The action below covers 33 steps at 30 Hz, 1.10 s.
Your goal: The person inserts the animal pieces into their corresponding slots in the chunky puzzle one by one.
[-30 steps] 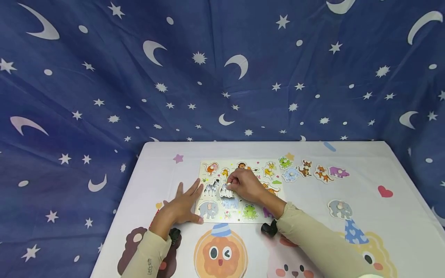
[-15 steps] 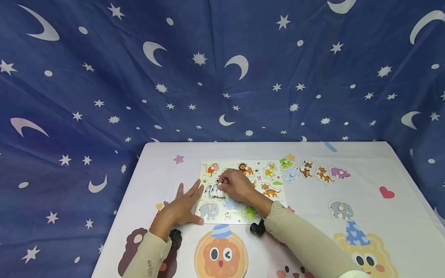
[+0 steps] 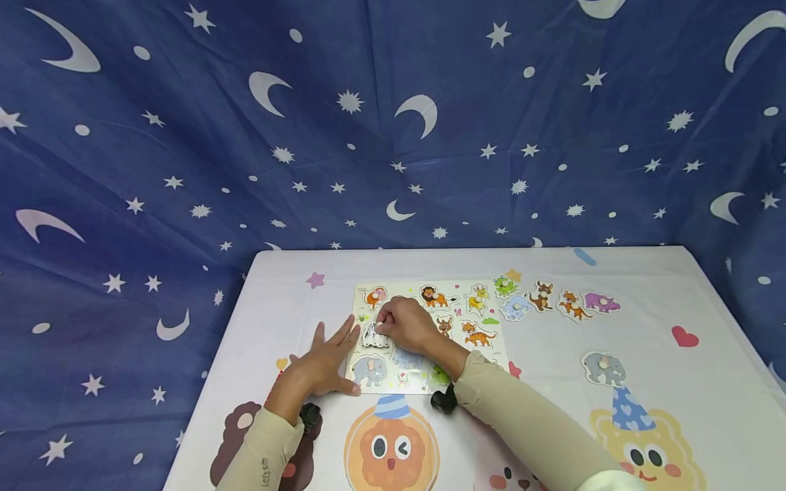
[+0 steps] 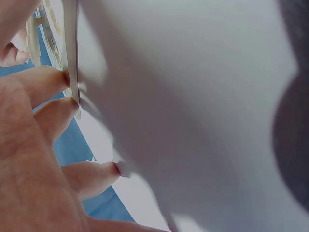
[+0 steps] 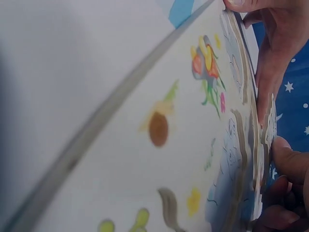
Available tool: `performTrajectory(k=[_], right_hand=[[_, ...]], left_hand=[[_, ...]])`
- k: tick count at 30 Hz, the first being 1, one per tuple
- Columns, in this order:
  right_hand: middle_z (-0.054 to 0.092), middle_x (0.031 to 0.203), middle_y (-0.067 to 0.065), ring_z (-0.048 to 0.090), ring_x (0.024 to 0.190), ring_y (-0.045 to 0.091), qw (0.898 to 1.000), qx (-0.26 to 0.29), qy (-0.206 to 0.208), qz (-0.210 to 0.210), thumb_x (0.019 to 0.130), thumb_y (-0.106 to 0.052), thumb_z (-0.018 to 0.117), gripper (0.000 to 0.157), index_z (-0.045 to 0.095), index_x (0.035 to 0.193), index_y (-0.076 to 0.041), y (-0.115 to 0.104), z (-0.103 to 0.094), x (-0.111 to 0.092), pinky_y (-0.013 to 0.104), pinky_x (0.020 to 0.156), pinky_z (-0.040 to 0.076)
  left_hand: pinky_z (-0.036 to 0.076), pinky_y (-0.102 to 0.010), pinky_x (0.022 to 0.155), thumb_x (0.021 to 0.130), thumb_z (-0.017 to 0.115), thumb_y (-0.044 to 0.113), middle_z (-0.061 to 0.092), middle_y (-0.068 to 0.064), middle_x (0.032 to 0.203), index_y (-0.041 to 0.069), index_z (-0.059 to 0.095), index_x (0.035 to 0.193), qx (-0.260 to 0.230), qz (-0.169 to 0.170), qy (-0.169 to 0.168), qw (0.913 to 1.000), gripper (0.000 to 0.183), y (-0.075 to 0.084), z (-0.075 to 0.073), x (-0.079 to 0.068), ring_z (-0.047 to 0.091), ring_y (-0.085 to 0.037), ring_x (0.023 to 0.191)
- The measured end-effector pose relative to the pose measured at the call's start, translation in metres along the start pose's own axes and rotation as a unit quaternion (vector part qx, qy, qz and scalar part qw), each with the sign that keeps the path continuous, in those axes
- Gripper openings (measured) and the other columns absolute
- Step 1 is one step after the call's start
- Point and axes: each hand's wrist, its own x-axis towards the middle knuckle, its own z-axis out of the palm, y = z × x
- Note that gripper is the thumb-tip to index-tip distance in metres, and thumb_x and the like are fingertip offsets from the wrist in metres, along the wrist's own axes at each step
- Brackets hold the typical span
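Observation:
A pale wooden puzzle board (image 3: 381, 389) with animal pictures lies on the table. Thumb and fingers of my right hand (image 3: 408, 324) pinch a zebra puzzle piece (image 3: 371, 337). The piece is over the zebra picture on the board's left side and covers most of it. My left hand (image 3: 318, 369) has its fingers spread; in the left wrist view two fingertips (image 4: 60, 77) touch the board's edge and another rests on the tablecloth. Monkey (image 3: 372, 297), lion (image 3: 434, 298) and yellow goat-like (image 3: 477, 301) pieces with knobs sit in the board's top row.
Right of the board lie loose knobbed pieces: a frog (image 3: 505, 286), a light-blue animal (image 3: 516, 307), a kangaroo (image 3: 542, 298), a tiger (image 3: 573, 307) and a purple hippo (image 3: 601, 303). Nearer the front is a grey elephant piece (image 3: 604, 370). A starry blue curtain (image 3: 344, 170) hangs behind.
My right hand has carried the zebra piece leftward across the board, from beside the zebra picture to on top of it. The left hand has stayed in place.

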Motion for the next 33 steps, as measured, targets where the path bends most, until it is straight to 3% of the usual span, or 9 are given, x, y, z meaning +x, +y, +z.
performTrajectory(k=[33], right_hand=[[0.057,0.078,-0.009,0.052,0.069,0.005,0.998,-0.046,-0.013,0.04,0.09,-0.03,0.079,0.015,0.069,0.079,-0.025,-0.004,0.012,0.006,0.023,0.055,0.043]], left_hand=[[0.017,-0.096,0.09,0.069,0.092,0.044,0.007,0.007,0.174,0.024,0.026,0.163,-0.004,-0.002,0.0,1.0,0.117,0.001,-0.001,0.001,-0.002,-0.053,0.156]])
